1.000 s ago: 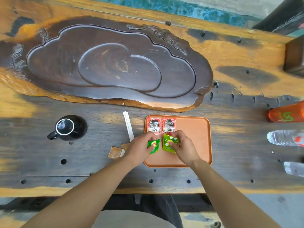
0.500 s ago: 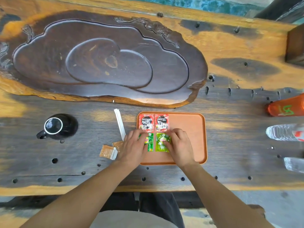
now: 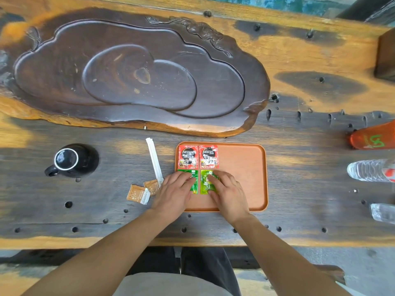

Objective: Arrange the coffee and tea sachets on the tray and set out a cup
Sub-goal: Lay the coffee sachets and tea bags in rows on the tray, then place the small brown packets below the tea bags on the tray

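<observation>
An orange tray (image 3: 243, 167) lies on the wooden table near the front edge. Two red coffee sachets (image 3: 197, 157) sit side by side in its far left corner. Below them lie a dark green tea sachet (image 3: 193, 182) and a light green tea sachet (image 3: 206, 181), flat on the tray. My left hand (image 3: 174, 193) rests flat with fingers on the dark green one. My right hand (image 3: 226, 192) presses fingers flat on the light green one. A black cup (image 3: 71, 161) stands on the table to the left of the tray.
A long white stick packet (image 3: 154, 159) and two small tan sachets (image 3: 143, 190) lie left of the tray. A large carved dark wood tea board (image 3: 128, 69) fills the far side. An orange bottle (image 3: 374, 137) and clear bottles (image 3: 369, 169) lie at the right edge.
The two green sachets were held up slightly between my fingers; now they lie flat in a row under the red ones, with both hands pressing down on them.
</observation>
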{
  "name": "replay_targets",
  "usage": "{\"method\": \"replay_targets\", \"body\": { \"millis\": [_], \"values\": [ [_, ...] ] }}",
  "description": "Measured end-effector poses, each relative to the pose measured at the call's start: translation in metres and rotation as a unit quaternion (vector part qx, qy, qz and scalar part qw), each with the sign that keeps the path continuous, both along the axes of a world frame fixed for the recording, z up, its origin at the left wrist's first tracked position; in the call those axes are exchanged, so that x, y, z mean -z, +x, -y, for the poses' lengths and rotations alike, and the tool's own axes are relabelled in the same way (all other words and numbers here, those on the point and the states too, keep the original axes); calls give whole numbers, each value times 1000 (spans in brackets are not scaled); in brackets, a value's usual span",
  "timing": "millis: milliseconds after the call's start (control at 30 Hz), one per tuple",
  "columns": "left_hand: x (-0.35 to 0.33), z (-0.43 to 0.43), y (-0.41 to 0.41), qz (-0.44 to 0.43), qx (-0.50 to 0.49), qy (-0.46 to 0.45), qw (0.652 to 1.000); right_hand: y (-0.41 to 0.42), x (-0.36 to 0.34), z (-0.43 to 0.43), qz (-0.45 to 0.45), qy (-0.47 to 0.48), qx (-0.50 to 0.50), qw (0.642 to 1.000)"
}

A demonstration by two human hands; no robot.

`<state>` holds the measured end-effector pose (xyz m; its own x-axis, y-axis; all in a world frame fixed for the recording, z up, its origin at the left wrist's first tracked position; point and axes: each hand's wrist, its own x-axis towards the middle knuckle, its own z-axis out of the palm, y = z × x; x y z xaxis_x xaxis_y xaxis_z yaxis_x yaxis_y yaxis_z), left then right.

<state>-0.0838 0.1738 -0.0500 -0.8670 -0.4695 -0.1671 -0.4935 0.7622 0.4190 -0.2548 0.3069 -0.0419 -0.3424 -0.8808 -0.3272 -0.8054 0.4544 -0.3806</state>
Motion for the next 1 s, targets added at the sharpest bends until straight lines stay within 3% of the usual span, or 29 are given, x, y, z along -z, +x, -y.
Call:
{"method": "replay_targets", "body": {
  "millis": [433, 633, 833, 1000],
  "values": [
    [0, 0, 2, -16, -3, 18, 1000, 1, -3, 0, -12, 3, -3, 1000],
    [-12, 11, 37, -76, -100, 50, 991, 16, -12, 9, -35, -55, -12, 998],
    [-15, 51, 107, -8, -224, 58, 973, 75, -21, 64, -13, -98, -54, 994],
    [-11, 70, 133, 42, -134, 96, 985, 114, -18, 106, -27, -47, -78, 995]
  ]
}}
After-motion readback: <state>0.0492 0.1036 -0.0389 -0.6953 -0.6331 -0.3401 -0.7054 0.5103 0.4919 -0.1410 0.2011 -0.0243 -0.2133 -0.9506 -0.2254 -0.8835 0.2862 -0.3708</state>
